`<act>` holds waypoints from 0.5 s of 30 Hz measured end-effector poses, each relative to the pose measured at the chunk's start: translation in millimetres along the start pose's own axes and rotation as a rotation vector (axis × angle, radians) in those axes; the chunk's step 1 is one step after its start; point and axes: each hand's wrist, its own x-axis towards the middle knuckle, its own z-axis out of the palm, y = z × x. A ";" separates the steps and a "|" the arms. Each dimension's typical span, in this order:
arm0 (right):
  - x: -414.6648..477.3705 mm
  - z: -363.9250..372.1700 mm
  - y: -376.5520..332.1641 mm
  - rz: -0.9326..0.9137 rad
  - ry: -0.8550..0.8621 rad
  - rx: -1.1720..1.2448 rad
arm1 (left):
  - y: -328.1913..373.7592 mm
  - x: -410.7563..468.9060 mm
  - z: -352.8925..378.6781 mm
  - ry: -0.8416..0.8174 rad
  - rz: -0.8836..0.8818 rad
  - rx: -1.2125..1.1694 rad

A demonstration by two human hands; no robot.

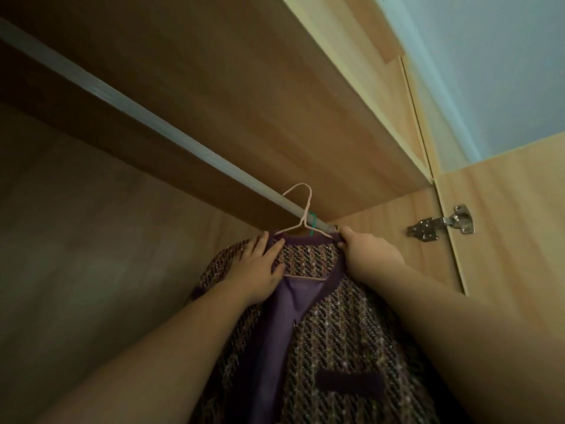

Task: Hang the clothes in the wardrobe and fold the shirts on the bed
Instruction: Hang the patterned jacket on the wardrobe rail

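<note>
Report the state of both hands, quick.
Left hand: open, fingers flat on the tweed jacket.
Right hand: closed, gripping the jacket's collar edge beside the hanger.

Coarse tweed jacket point(330, 341); matt wood wardrobe point(244, 87); shiny metal hinge point(441, 223)

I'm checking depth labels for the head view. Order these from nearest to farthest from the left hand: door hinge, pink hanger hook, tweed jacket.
1. tweed jacket: under the left hand, which rests on its shoulder.
2. pink hanger hook: just above and to the right, over the rail.
3. door hinge: far to the right.
</note>
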 end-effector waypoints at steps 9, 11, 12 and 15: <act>-3.0 15.5 -31.0 -0.061 -0.036 -0.040 | -21.2 -9.1 14.3 0.014 -0.036 -0.039; -9.4 11.6 -39.2 -0.048 -0.038 -0.067 | -25.2 -21.9 14.2 0.025 -0.062 -0.015; -12.5 7.5 -42.3 -0.041 -0.032 -0.085 | -25.7 -28.6 12.2 0.028 -0.071 0.000; -30.2 -1.8 -43.1 -0.086 -0.012 -0.129 | -15.2 -51.2 -2.8 0.034 -0.093 0.010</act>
